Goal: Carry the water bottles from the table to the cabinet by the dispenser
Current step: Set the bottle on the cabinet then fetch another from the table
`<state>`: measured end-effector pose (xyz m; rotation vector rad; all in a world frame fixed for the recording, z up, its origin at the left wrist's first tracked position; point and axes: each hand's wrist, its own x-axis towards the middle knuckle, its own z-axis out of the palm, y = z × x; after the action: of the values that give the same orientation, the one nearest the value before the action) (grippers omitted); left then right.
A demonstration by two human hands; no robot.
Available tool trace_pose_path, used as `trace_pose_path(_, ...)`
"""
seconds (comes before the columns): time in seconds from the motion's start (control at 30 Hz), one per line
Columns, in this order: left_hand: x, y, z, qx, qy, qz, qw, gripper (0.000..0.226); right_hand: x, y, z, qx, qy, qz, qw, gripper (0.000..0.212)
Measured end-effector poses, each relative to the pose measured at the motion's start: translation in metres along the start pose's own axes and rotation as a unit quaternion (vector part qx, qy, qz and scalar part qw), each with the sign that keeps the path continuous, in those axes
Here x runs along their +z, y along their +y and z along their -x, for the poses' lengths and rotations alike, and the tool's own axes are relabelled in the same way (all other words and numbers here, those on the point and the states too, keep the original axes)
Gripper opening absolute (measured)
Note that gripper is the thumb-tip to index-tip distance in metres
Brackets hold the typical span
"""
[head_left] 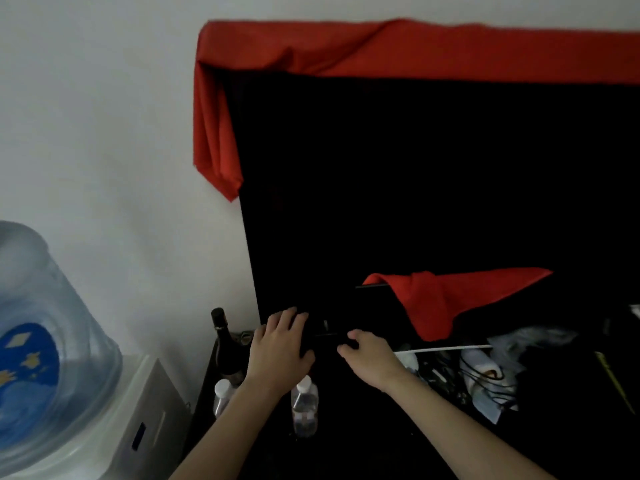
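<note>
Two clear water bottles stand upright on the dark cabinet top (346, 445), white caps up. One bottle (304, 407) sits in the open between the two forearms; the second bottle (221, 396) is just left of it, partly hidden behind the left forearm. Both look already delivered, parked near the front edge beside a tall dark wine bottle (225, 344) at the cabinet's back-left corner. Neither is in a hand now.

Both hands are past the bottles, reaching at something black further back. Left hand (280, 348) is palm-down, fingers curled over a black object (308, 336); looks like a grip or a push on it, can't tell what the object is, too dark. Right hand (370, 358) is loosely curled with fingertips pinching toward a thin dark edge just right of the left hand; whether it really holds anything, cannot tell. My guess: clearing or shifting the black thing to make room for more bottles.

Right of the hands, clutter on the cabinet: cables (485, 379), crumpled pale stuff, a thin white rod (446, 348). That side is crowded, probably why the bottles got set on the left.

Behind, a big black panel (415, 185) with red cloth (346, 50) draped over its top; a second red cloth (436, 299) hangs lower right. Dispenser (114, 427) with its blue jug (41, 341) stands at left, just beside the cabinet. The table is not in view, so how many bottles remain is unknown.
</note>
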<state>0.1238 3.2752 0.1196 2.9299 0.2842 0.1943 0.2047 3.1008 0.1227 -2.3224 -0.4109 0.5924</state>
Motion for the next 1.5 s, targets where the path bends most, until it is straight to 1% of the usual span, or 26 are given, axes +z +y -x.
trace_pose_path(0.07, -0.013, 0.011, 0.001, 0.023, 0.014, -0.016, 1.000, 0.072, -0.013, -0.007, 0.017, -0.034, 0.044, 0.056, 0.997, 0.053)
trace_pose_path(0.13, -0.026, 0.022, 0.005, 0.038, 0.024, -0.028, 0.999, 0.076, -0.023, -0.010, 0.035, -0.060, 0.079, 0.103, 0.990, 0.052)
trace_pose_path(0.23, -0.037, 0.033, 0.016, 0.064, 0.046, -0.037, 0.996, 0.080, -0.034, -0.010, 0.062, -0.063, 0.130, 0.158, 0.977, 0.049)
trace_pose_path(0.33, -0.040, 0.040, 0.031, 0.106, 0.040, -0.065, 0.991, 0.075, -0.041, -0.007, 0.094, -0.044, 0.147, 0.216, 0.964, 0.059)
trace_pose_path(0.43, -0.039, 0.046, 0.052, 0.124, 0.033, -0.075, 0.989, 0.075, -0.038, 0.001, 0.126, -0.009, 0.164, 0.256, 0.953, 0.066)
trace_pose_path(0.57, -0.037, 0.064, 0.085, 0.143, -0.010, -0.050, 0.988, 0.094, -0.021, 0.016, 0.170, 0.047, 0.202, 0.286, 0.936, 0.069)
trace_pose_path(0.6, -0.036, 0.069, 0.092, 0.146, -0.024, -0.053, 0.988, 0.094, -0.019, 0.021, 0.181, 0.059, 0.210, 0.291, 0.932, 0.070)
trace_pose_path(0.67, -0.035, 0.083, 0.103, 0.165, -0.026, -0.048, 0.985, 0.091, -0.018, 0.030, 0.205, 0.080, 0.223, 0.293, 0.926, 0.072)
trace_pose_path(0.73, -0.035, 0.099, 0.114, 0.193, -0.022, -0.043, 0.980, 0.093, -0.022, 0.037, 0.229, 0.102, 0.238, 0.289, 0.922, 0.071)
trace_pose_path(0.83, -0.037, 0.130, 0.128, 0.236, -0.040, -0.048, 0.970, 0.081, -0.034, 0.048, 0.265, 0.138, 0.256, 0.274, 0.917, 0.071)
trace_pose_path(0.97, -0.042, 0.181, 0.148, 0.286, -0.050, -0.034, 0.956, 0.079, -0.051, 0.071, 0.316, 0.191, 0.277, 0.258, 0.906, 0.074)
trace_pose_path(1.2, -0.039, 0.285, 0.198, 0.371, -0.074, -0.014, 0.925, 0.077, -0.073, 0.130, 0.423, 0.280, 0.306, 0.218, 0.883, 0.075)
trace_pose_path(1.33, -0.032, 0.353, 0.246, 0.419, -0.105, -0.012, 0.902, 0.076, -0.083, 0.173, 0.498, 0.330, 0.324, 0.199, 0.864, 0.072)
trace_pose_path(1.5, -0.026, 0.432, 0.310, 0.478, -0.127, -0.010, 0.869, 0.075, -0.089, 0.222, 0.590, 0.386, 0.341, 0.171, 0.840, 0.067)
